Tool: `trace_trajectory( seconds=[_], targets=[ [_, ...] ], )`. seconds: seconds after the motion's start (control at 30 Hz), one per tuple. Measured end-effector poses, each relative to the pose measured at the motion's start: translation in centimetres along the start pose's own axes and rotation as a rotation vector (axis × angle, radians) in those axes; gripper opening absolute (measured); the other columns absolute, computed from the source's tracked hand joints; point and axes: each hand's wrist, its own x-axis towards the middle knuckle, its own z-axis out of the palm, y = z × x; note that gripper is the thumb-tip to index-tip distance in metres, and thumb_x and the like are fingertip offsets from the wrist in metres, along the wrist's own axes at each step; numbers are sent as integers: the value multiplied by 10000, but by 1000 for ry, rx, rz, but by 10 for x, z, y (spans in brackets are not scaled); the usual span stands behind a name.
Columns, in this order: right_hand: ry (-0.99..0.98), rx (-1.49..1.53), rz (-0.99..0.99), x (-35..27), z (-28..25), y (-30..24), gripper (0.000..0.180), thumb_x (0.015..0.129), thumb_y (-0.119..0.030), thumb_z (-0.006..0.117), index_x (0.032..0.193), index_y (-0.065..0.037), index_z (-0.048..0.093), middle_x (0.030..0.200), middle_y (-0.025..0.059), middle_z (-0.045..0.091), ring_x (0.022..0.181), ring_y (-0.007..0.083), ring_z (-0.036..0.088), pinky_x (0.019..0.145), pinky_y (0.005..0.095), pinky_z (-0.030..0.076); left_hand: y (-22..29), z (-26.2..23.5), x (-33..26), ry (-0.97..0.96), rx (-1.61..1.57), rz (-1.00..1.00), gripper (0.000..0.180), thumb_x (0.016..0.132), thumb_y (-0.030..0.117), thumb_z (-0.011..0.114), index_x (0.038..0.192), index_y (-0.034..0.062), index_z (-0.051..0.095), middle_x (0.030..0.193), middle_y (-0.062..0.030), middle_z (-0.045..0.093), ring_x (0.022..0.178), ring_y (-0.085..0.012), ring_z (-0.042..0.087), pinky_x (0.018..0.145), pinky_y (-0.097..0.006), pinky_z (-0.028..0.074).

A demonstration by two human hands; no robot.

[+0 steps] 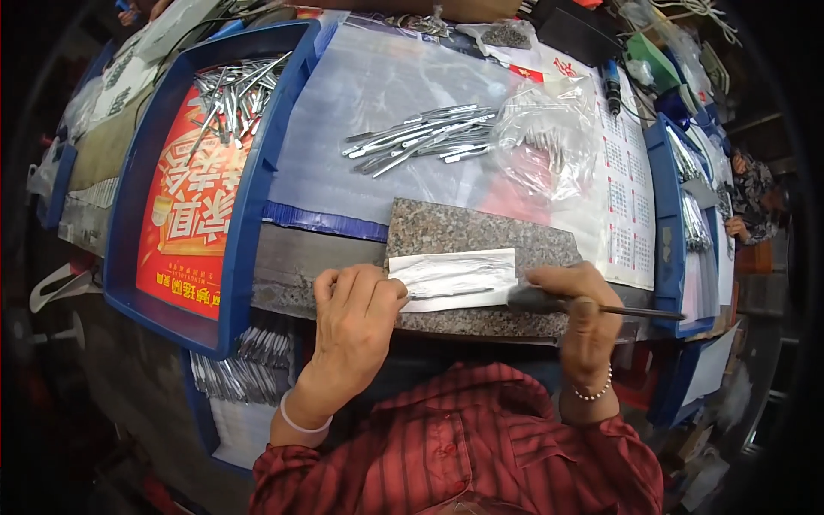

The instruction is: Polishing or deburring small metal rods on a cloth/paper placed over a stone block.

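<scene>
On a speckled stone slab (481,230) lies a worn white paper pad (451,266) with grey streaks. My left hand (352,313) is closed at the pad's left edge. From its fingertips a thin metal rod (455,294) seems to run across the paper; its held end is hidden. My right hand (588,318) is wrapped round a screwdriver (536,300), its thick dark handle pointing left over the pad's right edge. The long shaft sticks out to the right past my hand.
Beyond the slab, a pile of thin metal rods (421,137) lies on plastic sheeting beside a clear plastic bag (549,137). A deep blue tray (245,249) with more rods stands left. Another blue tray (661,163) stands right. At far right another person's hand (736,227) shows.
</scene>
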Motion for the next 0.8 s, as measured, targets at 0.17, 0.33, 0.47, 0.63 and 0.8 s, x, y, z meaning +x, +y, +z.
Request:
trace_trajectory(
  seconds=[0.17,0.33,0.47,0.63,0.8],
  targets=[
    [21,360,238,-21,-4,-12,346,1041,-223,364,1054,16,613,1041,113,664,751,110,558,660,253,436,17,-15,-16,87,14,-52,172,766,-2,676,901,38,577,883,-112,590,903,-307,604,843,-421,391],
    [-213,588,346,-36,1,8,303,1042,-184,367,1135,19,572,1049,108,650,733,74,540,613,205,423,36,-27,-31,95,-70,-59,175,757,-21,683,886,32,577,836,-114,615,842,-309,623,790,-406,421],
    [-306,709,438,-37,11,10,321,1051,-225,383,1138,20,571,975,114,646,696,77,549,582,196,435,43,-27,-39,70,-112,-106,175,747,-28,699,869,31,589,838,-115,638,830,-288,636,772,-389,434],
    [-401,740,489,-37,16,5,342,1054,-243,379,1135,30,568,887,105,652,595,74,524,557,196,436,51,-31,-53,53,-131,-167,169,753,-17,715,868,26,599,835,-116,646,819,-286,641,773,-376,449],
    [-418,865,573,-42,25,4,391,1058,-279,351,1152,33,568,859,128,668,539,66,497,538,196,429,50,-31,-64,39,-164,-196,178,743,-32,715,870,24,604,834,-110,643,824,-284,640,773,-376,454]
  ],
)
